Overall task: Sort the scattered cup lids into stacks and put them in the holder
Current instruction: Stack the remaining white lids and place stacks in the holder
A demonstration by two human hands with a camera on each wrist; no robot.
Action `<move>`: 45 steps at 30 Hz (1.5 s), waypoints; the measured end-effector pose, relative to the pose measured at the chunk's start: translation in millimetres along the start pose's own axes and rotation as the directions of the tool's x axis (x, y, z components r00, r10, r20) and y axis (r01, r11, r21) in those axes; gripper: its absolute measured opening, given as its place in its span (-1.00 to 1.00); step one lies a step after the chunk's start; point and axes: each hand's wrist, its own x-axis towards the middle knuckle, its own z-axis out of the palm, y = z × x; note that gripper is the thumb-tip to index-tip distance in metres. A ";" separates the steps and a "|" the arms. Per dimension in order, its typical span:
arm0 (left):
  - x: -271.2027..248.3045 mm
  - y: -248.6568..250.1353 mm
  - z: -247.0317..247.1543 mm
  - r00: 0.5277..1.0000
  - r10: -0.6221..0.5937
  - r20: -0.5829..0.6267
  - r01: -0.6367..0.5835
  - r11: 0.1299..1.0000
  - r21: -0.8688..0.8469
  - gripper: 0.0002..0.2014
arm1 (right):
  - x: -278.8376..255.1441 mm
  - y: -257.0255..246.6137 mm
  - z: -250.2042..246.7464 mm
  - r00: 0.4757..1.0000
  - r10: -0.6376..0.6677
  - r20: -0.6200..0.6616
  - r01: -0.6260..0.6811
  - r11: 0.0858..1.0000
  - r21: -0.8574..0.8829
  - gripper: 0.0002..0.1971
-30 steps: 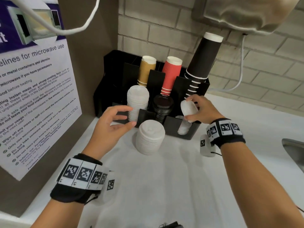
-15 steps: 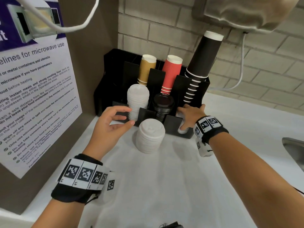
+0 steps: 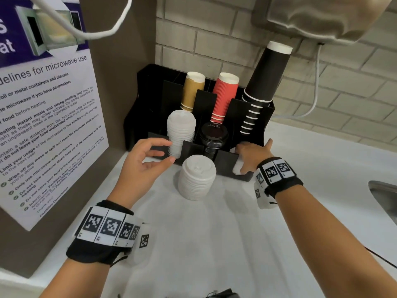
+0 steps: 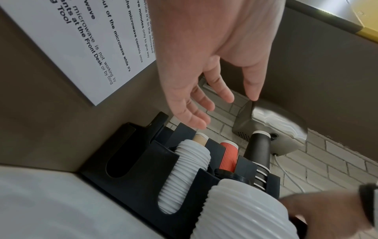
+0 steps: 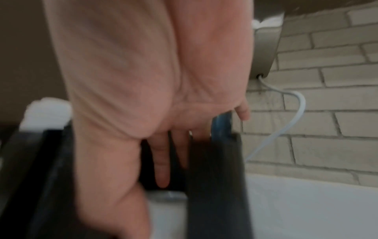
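Note:
A black holder (image 3: 224,161) stands at the back of the white counter. Its left front slot holds a tall stack of white lids (image 3: 181,130), its middle slot black lids (image 3: 213,135). In the right slot lies a short stack of small white lids (image 3: 236,168). My right hand (image 3: 247,155) reaches into that slot, its fingers (image 5: 161,161) lying straight down on them and the thumb spread out by the side wall. Another white lid stack (image 3: 196,177) stands loose in front of the holder. My left hand (image 3: 169,152) hovers left of it, fingers loosely curved, holding nothing.
Brown cups (image 3: 192,91), red cups (image 3: 225,95) and black cups (image 3: 264,82) stand in the holder's back slots. A wall with a microwave poster (image 3: 43,125) closes the left side. A sink (image 3: 384,196) lies at the right. A dispenser (image 3: 322,18) hangs overhead.
My right hand has carried the small white lids down from above the holder into the right slot. The left hand has hardly moved.

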 end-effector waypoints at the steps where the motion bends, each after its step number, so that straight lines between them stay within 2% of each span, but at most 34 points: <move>1: 0.0 0.5 -0.5 1.000 -0.003 -0.007 0.003 1.000 -0.004 -0.70 | -4.9 -1.9 -5.1 0.991 -0.007 -0.131 0.017 0.997 0.075 -0.50; 2: -0.1 0.7 -0.9 1.000 -0.006 -0.013 0.006 1.000 -0.005 -0.71 | -9.6 -5.9 -8.4 0.950 -0.015 -0.311 0.071 0.983 0.171 -0.60; 3: 0.0 0.8 -1.1 1.000 -0.010 -0.017 0.010 1.000 -0.004 -0.72 | -15.1 -12.5 -11.2 0.878 -0.034 -0.478 0.185 0.944 0.272 -0.67; 4: 0.1 0.9 -1.3 1.000 -0.013 -0.021 0.013 1.000 -0.004 -0.73 | -21.1 -21.8 -14.8 0.814 -0.073 -0.576 0.327 0.877 0.351 -0.72; 5: 0.2 1.2 -1.1 1.000 -0.016 -0.022 0.016 1.000 -0.006 -0.74 | -27.4 -32.8 -18.1 0.794 -0.137 -0.593 0.438 0.805 0.400 -0.73; 6: 0.3 1.8 -0.8 1.000 -0.016 -0.020 0.016 1.000 -0.009 -0.74 | -32.8 -44.6 -18.8 0.810 -0.217 -0.546 0.492 0.757 0.430 -0.68; 7: 0.5 2.5 -0.4 1.000 -0.016 -0.017 0.016 1.000 -0.013 -0.74 | -36.1 -56.0 -17.1 0.846 -0.283 -0.452 0.493 0.740 0.458 -0.57; 9: 0.4 4.5 0.5 1.000 -0.018 -0.011 0.018 0.999 -0.029 -0.75 | -38.1 -73.4 -10.5 0.902 -0.333 -0.276 0.430 0.758 0.491 -0.37; 10: -0.1 5.5 1.0 1.000 -0.020 -0.005 0.020 0.999 -0.035 -0.74 | -37.4 -79.4 -5.7 0.913 -0.332 -0.238 0.408 0.769 0.492 -0.30; 12: -1.2 6.4 1.5 1.000 -0.020 0.003 0.020 0.999 -0.038 -0.73 | -35.4 -87.7 2.3 0.922 -0.327 -0.208 0.387 0.773 0.502 -0.24; 16: -3.1 6.0 -0.4 1.000 -0.018 0.007 0.018 0.999 -0.037 -0.73 | -30.9 -93.6 8.0 0.925 -0.321 -0.203 0.380 0.772 0.509 -0.26; 21: -3.3 5.7 -0.3 0.999 -0.027 0.019 0.027 0.999 -0.043 -0.71 | -36.0 -89.9 0.6 0.926 -0.254 -0.279 0.372 0.739 0.562 -0.33; 23: -4.5 5.5 3.2 0.997 -0.053 0.058 0.056 0.997 -0.051 -0.63 | -42.2 -86.2 -7.0 0.901 -0.207 -0.381 0.420 0.636 0.647 -0.36; 25: -7.2 5.6 10.0 0.986 -0.085 0.140 0.092 0.994 -0.050 -0.35 | -52.7 -85.3 -14.1 0.869 -0.172 -0.464 0.488 0.451 0.747 -0.38; 28: -10.2 8.0 24.0 0.968 -0.076 0.239 0.112 0.984 -0.140 -0.08 | -74.0 -91.2 -20.8 0.873 -0.182 -0.453 0.480 0.149 0.865 -0.42; 30: -10.7 11.9 30.2 0.969 -0.054 0.239 0.105 0.973 -0.205 -0.07 | -83.8 -94.5 -19.7 0.873 -0.182 -0.453 0.467 0.042 0.883 -0.45; 33: -9.4 16.0 30.5 0.973 -0.033 0.229 0.086 0.971 -0.224 -0.12 | -92.7 -91.8 -16.4 0.882 -0.171 -0.439 0.438 -0.046 0.898 -0.45; 37: -8.3 18.7 26.1 0.950 -0.022 0.311 0.092 0.973 -0.214 -0.13 | -97.8 -81.2 -8.9 0.892 -0.171 -0.417 0.396 -0.145 0.907 -0.44; 45: -9.6 19.9 32.8 0.954 -0.022 0.299 0.091 0.972 -0.219 -0.09 | -101.5 -79.4 -8.0 0.901 -0.164 -0.402 0.381 -0.148 0.913 -0.44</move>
